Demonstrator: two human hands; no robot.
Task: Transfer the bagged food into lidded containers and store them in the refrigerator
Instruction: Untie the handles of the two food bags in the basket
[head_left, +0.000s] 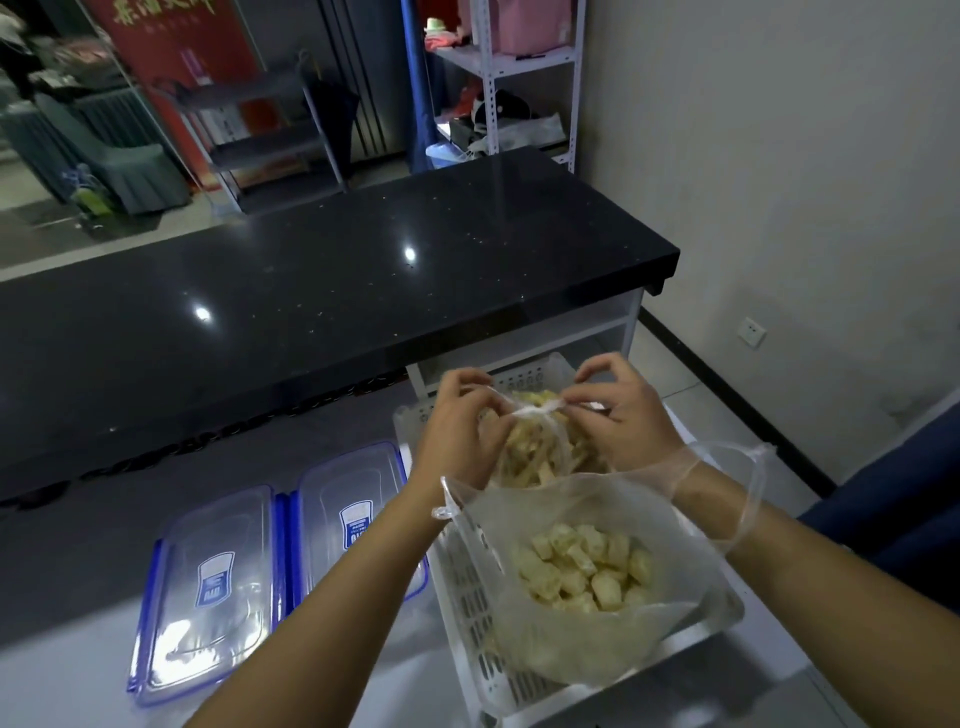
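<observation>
At the right edge of the smooth grey tabletop (78, 571), a white slotted plastic basket (467, 597) holds two thin, crinkled clear bags. The left hand (462, 421) and right hand (623, 410) each close their grip in a pinch on the knotted neck of the far bag (535, 452), which is full of pale yellow strips. The near bag (587, 566) holds pale cubes. Two clear rectangular containers (208, 587) with blue latches lie just left of the basket.

Glossy black stone counter (363, 270); clear thin plastic bags (587, 499); white plastic basket (467, 597).

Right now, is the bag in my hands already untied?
No, the bag is knotted at its top, and the left hand and right hand both pinch at that knot.
</observation>
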